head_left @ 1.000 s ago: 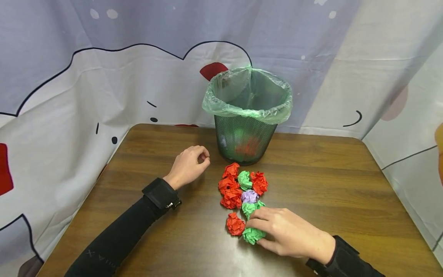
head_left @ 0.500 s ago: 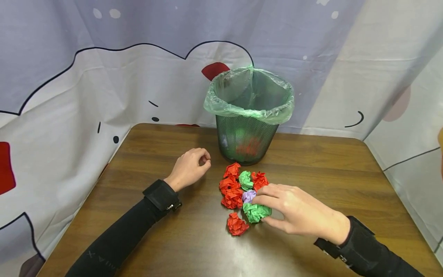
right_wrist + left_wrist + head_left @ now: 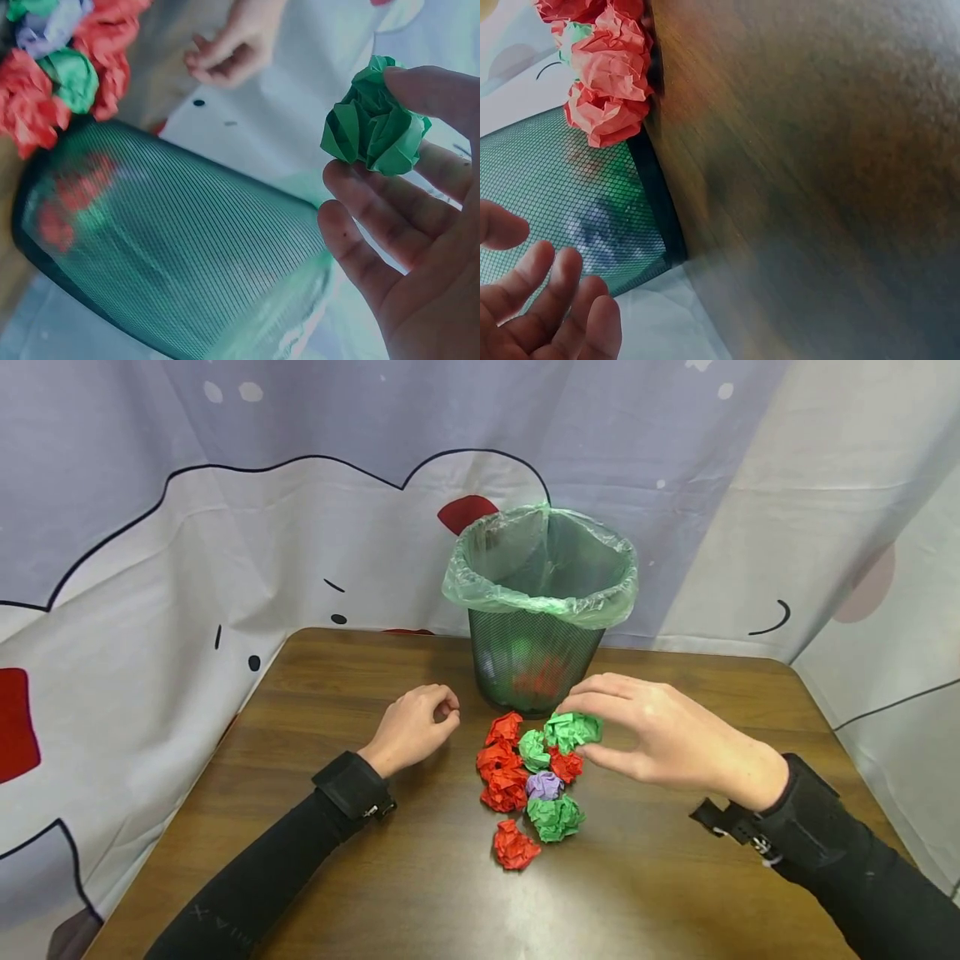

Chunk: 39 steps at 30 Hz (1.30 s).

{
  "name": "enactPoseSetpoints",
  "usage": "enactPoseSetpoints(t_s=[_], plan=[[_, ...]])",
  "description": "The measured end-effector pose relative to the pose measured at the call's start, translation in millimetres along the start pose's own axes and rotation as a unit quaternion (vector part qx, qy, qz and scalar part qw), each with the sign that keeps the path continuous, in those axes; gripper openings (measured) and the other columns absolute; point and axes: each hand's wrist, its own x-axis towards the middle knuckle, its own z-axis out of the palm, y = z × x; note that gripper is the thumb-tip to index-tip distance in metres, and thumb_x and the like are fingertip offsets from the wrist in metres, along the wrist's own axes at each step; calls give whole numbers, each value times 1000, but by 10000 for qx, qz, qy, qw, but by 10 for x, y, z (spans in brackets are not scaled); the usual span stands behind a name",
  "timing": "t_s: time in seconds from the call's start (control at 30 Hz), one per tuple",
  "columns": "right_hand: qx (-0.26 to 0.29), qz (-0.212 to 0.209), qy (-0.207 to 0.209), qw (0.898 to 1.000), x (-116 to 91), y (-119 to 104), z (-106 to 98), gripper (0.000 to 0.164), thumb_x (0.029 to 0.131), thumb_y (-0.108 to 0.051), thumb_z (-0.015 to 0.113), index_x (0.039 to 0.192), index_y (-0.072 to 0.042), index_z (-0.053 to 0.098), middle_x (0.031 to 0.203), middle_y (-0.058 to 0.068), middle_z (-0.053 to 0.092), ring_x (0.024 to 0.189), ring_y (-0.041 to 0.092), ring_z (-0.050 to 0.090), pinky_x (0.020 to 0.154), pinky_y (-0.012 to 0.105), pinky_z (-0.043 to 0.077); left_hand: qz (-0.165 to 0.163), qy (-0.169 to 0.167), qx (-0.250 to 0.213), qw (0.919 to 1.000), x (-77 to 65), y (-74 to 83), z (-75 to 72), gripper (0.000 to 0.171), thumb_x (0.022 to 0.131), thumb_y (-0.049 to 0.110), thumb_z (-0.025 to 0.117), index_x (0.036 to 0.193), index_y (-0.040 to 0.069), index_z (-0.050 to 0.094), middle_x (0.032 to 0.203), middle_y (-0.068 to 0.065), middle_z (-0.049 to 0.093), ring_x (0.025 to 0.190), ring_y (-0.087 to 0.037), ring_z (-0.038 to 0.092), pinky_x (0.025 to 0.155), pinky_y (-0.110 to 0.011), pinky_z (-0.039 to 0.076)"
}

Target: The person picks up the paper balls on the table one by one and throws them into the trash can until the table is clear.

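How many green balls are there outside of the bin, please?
3. The first green ball is in the right hand, the second green ball lies between red balls, the third green ball beside the purple ball. Others may be hidden.

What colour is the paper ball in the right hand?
Green; the paper ball shows best in the right wrist view.

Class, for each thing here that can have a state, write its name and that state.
Held green ball: crumpled, lifted off the table
Right hand: gripping that ball
Left hand: loosely curled, holding nothing
Bin: upright, uncovered, coloured paper inside
Bin bag: open, top folded outward
Red balls: crumpled, unbinned
Purple ball: crumpled, unbinned
Other green balls: crumpled, unbinned
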Motion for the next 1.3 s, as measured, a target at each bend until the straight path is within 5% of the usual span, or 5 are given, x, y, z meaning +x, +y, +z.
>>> enactPoseSetpoints(t_s=[0.43,0.77,1.3], plan=[[26,53,990,9951,303,417,-425,46,73,-8,85,117,-9,72,109,2,72,91,9,60,77,22,45,-2,-190,-63,9998,-37,-4,40,6,92,24,63,94,19,67,91,4,64,86,-20,64,72,-34,50],[-340,812,875,9923,432,672,-675,42,80,-7,83,119,-9,69,99,-2,68,83,7,55,70,20,42,18,-229,9,9997,-73,21,51,6,92,24,64,93,20,68,89,5,64,80,-12,59,70,-32,49],[-412,1870,797,9783,683,1068,-850,35,89,-16,75,123,-9,69,111,3,70,87,4,55,73,17,44,91,-253,44,9996,-135,1,66,5,91,24,64,92,20,68,87,5,63,78,-10,58,68,-32,48]])
